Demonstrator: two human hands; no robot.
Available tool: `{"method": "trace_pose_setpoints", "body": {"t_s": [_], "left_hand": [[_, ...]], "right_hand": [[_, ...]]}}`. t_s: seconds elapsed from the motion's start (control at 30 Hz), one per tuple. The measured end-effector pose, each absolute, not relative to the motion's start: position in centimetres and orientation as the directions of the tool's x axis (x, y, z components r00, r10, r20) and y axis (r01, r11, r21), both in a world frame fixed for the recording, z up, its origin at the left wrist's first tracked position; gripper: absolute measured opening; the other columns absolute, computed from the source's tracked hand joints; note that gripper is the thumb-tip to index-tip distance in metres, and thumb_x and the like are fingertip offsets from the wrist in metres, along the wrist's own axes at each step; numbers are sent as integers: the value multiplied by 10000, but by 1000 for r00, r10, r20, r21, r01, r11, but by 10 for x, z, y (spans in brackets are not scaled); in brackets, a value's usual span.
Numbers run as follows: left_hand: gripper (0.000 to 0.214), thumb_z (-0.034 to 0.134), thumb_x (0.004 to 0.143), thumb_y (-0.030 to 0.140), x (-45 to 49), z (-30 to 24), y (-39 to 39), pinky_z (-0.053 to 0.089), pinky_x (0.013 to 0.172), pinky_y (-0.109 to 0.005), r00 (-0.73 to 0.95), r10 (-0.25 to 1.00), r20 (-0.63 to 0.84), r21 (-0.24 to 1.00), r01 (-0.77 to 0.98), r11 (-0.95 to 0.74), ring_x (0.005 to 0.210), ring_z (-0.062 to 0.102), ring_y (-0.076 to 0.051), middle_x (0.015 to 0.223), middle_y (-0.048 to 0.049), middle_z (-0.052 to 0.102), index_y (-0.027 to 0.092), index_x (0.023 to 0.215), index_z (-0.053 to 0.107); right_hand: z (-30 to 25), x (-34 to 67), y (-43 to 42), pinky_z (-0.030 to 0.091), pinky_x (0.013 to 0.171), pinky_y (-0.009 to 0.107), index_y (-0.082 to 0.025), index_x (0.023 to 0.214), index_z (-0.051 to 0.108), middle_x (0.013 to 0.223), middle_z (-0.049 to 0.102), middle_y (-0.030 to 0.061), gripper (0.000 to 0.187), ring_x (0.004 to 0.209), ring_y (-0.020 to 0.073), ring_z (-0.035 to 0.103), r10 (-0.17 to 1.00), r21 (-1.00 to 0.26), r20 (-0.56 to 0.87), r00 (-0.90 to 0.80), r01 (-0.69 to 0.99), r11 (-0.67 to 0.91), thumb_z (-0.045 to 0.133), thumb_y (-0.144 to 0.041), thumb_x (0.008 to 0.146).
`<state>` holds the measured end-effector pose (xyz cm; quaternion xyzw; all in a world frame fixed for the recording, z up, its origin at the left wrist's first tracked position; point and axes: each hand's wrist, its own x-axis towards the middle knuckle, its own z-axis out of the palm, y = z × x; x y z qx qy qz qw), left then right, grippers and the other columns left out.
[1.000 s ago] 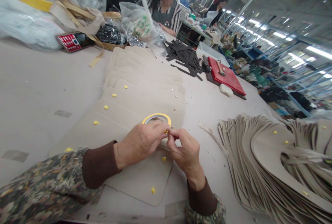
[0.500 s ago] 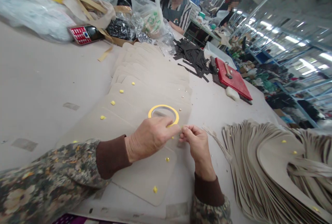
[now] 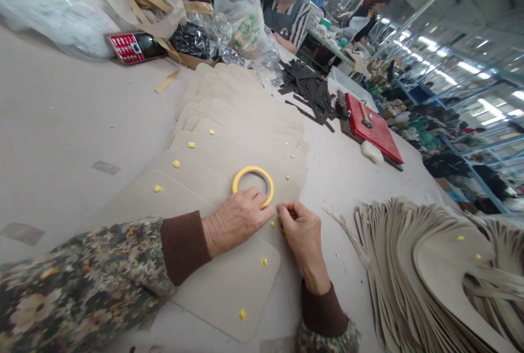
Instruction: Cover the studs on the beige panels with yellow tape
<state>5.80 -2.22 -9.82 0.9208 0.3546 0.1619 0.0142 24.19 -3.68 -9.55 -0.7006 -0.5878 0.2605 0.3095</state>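
My left hand [image 3: 237, 219] rests on a yellow tape roll [image 3: 252, 184] and grips its near edge, holding it down on a row of overlapping beige leather panels [image 3: 213, 162]. My right hand [image 3: 301, 230] sits right beside it with its fingers curled in a pinch, pressing at the edge of the nearest panel [image 3: 229, 282]. What the pinch holds is too small to make out. Small yellow tape bits [image 3: 158, 189] dot the panels' left edges, and more lie by my hands.
A fanned stack of beige cut pieces [image 3: 434, 265] lies at the right. Farther back are dark strips [image 3: 311, 91], a red board [image 3: 374, 129] with a tool, a phone [image 3: 133, 46] and plastic bags [image 3: 241, 25]. Another person [image 3: 289, 12] sits across the table.
Both hands came down from working together in the air above the tape roll. The left now presses the roll flat and the right pinches at the panel edge. The view shifted slightly.
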Motion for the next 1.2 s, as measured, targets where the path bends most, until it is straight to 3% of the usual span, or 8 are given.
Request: {"method": "trace_pose_setpoints", "body": {"t_s": [0.1,0.23,0.37,0.57,0.77,1.0,1.1,1.2], "left_hand": [[151,472,958,129,57,-98,-22,458,666,-351,693,664,280,150,652,-744,784,540,-251,849,-85,608,179,861,576],[156,466,958,126,55,-97,-20,446,668,-345,690,667,281,157,652,-742,774,528,-242,829,-78,595,180,872,584],[160,463,954,127,54,-95,-18,444,697,-366,690,665,286,166,648,-743,763,519,-241,816,-77,587,183,871,588],[164,463,923,85,53,-96,-20,450,701,-388,688,672,274,176,651,-739,762,536,-257,830,-86,598,182,873,587],[189,455,895,38,48,-93,-22,455,637,-345,693,662,287,206,630,-749,700,546,-227,808,-60,581,175,894,585],[190,440,961,101,40,-88,-16,487,638,-289,642,650,406,315,570,-759,750,600,-200,857,-36,621,186,997,607],[203,446,988,138,41,-92,-16,533,693,-277,582,648,491,445,472,-761,810,653,-187,919,-36,671,186,1135,578],[335,456,996,156,42,-98,-18,566,806,-310,547,643,536,476,433,-765,970,689,-207,1110,-82,705,178,1330,471]], "right_hand": [[-96,242,-34,493,588,267,-196,726,690,607,689,19,173,565,166,630,983,-694,49,179,713,-96,632,-352,775],[-101,253,-36,475,438,252,-171,1001,629,532,647,-32,324,431,163,603,970,-741,10,243,653,-156,671,-413,790],[-103,263,-44,543,480,264,-174,853,632,641,715,29,296,515,167,673,978,-783,-11,208,607,-138,561,-459,882],[-105,250,-48,512,755,342,-191,823,753,836,763,93,246,754,218,687,981,-638,136,139,770,-21,604,-386,842],[-101,242,-40,465,689,321,-177,769,741,751,738,80,243,677,211,660,985,-550,126,118,835,-29,573,-331,853],[-83,252,-59,505,592,231,-220,758,774,700,755,-9,131,620,156,684,997,-670,-38,-60,742,19,661,-244,821],[-81,251,-62,553,690,256,-189,951,759,865,778,35,174,722,161,701,995,-739,99,0,669,73,621,-273,884],[-79,245,-60,560,686,260,-182,1024,718,900,756,51,163,730,147,677,930,-725,364,-55,610,320,615,-215,901]]}}
